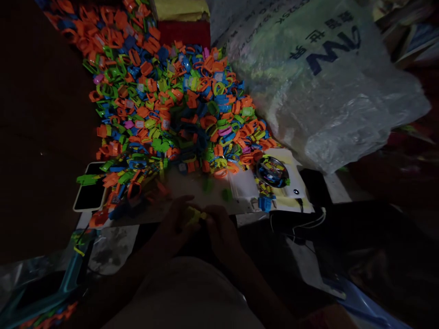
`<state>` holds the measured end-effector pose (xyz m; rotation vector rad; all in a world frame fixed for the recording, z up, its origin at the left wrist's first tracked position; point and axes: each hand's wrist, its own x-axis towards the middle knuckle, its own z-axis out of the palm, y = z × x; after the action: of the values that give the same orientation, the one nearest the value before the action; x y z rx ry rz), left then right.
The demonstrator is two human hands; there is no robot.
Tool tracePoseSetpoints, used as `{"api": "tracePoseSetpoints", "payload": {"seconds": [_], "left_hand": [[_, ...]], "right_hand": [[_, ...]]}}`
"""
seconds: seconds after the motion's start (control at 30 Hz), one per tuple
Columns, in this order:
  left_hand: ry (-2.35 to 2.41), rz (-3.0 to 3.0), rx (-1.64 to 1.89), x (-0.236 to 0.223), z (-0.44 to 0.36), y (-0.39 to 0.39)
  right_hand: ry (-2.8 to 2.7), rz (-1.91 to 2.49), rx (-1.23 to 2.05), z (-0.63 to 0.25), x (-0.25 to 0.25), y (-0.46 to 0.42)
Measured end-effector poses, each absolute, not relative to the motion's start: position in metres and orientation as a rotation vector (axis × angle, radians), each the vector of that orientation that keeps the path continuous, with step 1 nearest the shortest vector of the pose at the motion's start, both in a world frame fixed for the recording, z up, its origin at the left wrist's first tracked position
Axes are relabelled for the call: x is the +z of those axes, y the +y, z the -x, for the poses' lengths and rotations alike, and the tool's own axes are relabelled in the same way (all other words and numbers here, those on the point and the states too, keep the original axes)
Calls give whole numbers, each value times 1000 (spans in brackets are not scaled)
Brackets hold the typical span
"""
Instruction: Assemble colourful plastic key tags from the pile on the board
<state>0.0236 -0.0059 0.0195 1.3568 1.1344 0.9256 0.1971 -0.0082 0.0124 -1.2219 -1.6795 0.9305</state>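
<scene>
My left hand [174, 224] and my right hand [221, 230] meet in deep shadow near the bottom centre. Both are closed around a small yellow plastic piece [195, 214] held between their fingertips. Just beyond them spreads a big heap of small plastic pieces [171, 100] in orange, green, blue, yellow and pink. A few loose green pieces [226, 194] lie on the surface right in front of my hands.
A phone [89, 189] lies at the left under some pieces. A round dish of pieces [272, 171] sits on a white sheet [302, 185] at the right. A large clear plastic sack [325, 87] fills the upper right. A red box [185, 32] stands behind the heap.
</scene>
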Motion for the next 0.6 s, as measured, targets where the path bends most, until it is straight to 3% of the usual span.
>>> {"api": "tracePoseSetpoints", "payload": {"seconds": [0.37,0.6], "left_hand": [[1279,-1345,944,37,-26,-8],[1453,-1518,799,35,-19,-7]], "right_hand": [[-1676,1256,858,-201,19,-9],[-2134,1265,630,-199,20,-8]]}}
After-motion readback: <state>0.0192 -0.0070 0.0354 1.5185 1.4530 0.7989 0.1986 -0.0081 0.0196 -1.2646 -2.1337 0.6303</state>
